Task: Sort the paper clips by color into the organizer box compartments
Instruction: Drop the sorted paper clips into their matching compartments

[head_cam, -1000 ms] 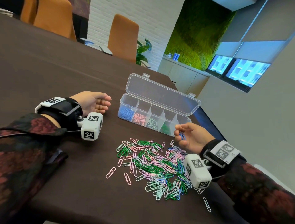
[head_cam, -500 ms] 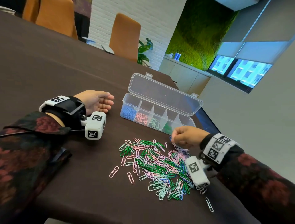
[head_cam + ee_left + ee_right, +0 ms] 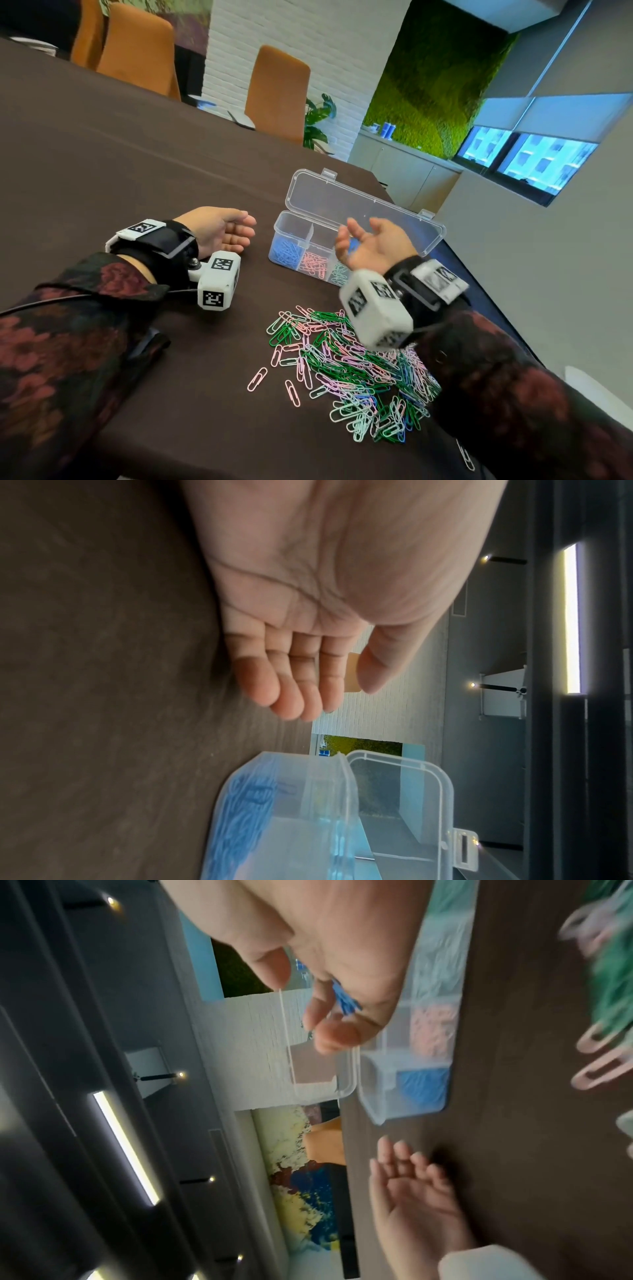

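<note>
mixed-color paper clips (image 3: 349,370) heaped loose

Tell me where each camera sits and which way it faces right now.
Head: on the head, looking down at the table; both forearms, left hand, right hand, clip pile, organizer box.
Left wrist: along the open left palm toward the box's blue end.
Right wrist: along the right hand's fingers holding blue clips, over the box.
Shared: the box; the left hand also shows in the right-wrist view.
</note>
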The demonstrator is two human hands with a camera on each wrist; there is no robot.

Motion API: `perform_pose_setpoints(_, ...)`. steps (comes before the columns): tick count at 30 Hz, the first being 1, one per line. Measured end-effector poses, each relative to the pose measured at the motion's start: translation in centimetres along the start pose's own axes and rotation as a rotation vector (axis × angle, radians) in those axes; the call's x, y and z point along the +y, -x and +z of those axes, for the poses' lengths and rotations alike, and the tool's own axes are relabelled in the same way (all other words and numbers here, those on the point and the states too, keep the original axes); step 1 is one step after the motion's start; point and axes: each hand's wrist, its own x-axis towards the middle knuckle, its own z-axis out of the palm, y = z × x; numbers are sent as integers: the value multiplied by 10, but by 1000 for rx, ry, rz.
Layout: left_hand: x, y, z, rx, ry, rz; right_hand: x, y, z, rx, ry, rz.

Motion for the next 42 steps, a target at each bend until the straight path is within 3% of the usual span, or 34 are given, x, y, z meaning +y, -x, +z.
perform_pose_setpoints(6,-1,0,0,-3,17,9,11,-29,54,-15,-190,-63)
perform_pose_setpoints(10,0,-1,-1,-13,21,3,18,-32,54,-65,-170,-106)
perform_pose_setpoints(13,0,-2,-2,-21,18,4,14,-20,38,-188,-133,-182)
perform_pose_setpoints(16,0,-2,-3,-31,11,4,-3,5,14,-272,128,-241)
perform_pose_setpoints(20,-1,-5,-3,-31,-11,6,-31,45,-33,-319,778,-299)
perform_pose_setpoints(23,-2,-8,-4,-35,-18,5,-42,70,-76,-361,1402,-234)
perform_pose_setpoints(26,-3,-11,-4,-57,-32,4,-38,89,-114,-386,1863,-46)
perform_pose_setpoints(35,-5,-13,0,-85,-75,2,-12,131,-168,-230,2144,231)
perform_pose_setpoints(42,-5,-13,-3,-69,-85,-5,3,121,-159,-255,2072,19)
